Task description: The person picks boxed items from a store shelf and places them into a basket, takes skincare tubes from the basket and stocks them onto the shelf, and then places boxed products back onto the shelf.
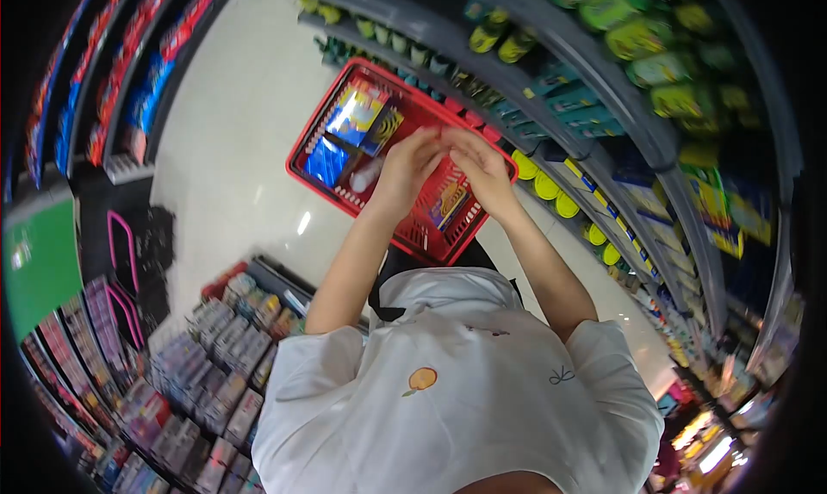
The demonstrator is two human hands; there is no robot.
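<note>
My left hand (409, 171) and my right hand (482, 165) meet above a red shopping basket (303, 145). Both hands have curled fingers close together, slightly blurred, the fingertips meeting; whatever is between them, if anything, is hidden. Inside the basket, a yellow and blue pack (357, 111) lies at the far left, with a blue pack (327, 161) nearer. Beside my left hand is a white rounded item (366, 175), partly covered. Under my right hand lies another pack with yellow and dark print (450, 205).
Shelves (551, 119) of green and yellow goods curve along the right. Red and blue packets (112, 72) fill shelves at the upper left. Pale floor (233, 132) lies left of the basket. A display of small boxed goods (215, 356) stands at the lower left.
</note>
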